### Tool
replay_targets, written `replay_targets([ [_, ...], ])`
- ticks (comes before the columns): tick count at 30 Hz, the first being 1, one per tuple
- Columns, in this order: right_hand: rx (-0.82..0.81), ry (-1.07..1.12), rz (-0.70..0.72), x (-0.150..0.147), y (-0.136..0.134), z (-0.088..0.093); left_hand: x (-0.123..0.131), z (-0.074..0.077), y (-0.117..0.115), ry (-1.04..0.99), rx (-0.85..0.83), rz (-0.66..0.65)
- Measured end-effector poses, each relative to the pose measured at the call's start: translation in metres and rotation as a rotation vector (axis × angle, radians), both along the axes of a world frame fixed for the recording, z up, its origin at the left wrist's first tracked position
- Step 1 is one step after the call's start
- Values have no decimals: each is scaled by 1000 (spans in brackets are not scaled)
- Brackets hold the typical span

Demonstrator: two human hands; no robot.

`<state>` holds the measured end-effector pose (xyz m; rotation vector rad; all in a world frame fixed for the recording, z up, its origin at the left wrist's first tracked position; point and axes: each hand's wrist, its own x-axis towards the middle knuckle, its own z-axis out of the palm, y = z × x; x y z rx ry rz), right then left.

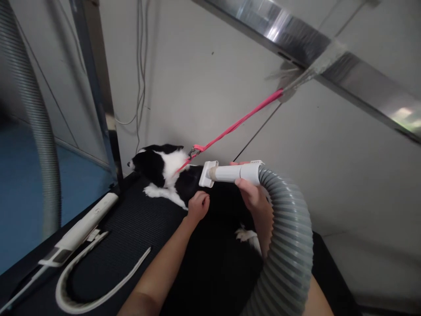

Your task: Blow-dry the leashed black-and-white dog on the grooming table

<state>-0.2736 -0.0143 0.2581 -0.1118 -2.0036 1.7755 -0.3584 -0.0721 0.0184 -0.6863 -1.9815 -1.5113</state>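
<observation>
A black-and-white dog [157, 169] lies on a black table, head to the left, one white foreleg stretched out; a hind paw [244, 235] shows further right. My right hand [251, 193] is wrapped round the white nozzle of a dryer hose [226, 173], whose flat mouth faces the dog's dark back. Beside the dog's flank, just below that mouth, my left hand [198, 205] is closed with fingers curled. What it grips, if anything, is hidden. A pink leash [243, 119] runs from a clip at the dog's neck up to a metal bar.
The ribbed grey hose [291, 232] curves down past my right forearm. On the table's left lie a white corded appliance [87, 226] and a curved pale strap [98, 303]. A metal post [98, 87] stands at the far left corner; a metal bar [272, 26] crosses overhead.
</observation>
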Motion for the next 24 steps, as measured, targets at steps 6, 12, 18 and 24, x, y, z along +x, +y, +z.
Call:
replay_targets([
  [6, -62, -30, 37, 11, 2, 1, -4, -8, 2, -94, -92, 19],
  [12, -101, 3, 0, 15, 7, 1, -1, 0, 1, 0, -78, 2],
  [18, -174, 83, -65, 35, 36, -4, -4, 21, -14, 140, 45, 150],
  [24, -216, 119, -182, 83, 55, -15, -30, 44, -3, 35, -279, 135],
])
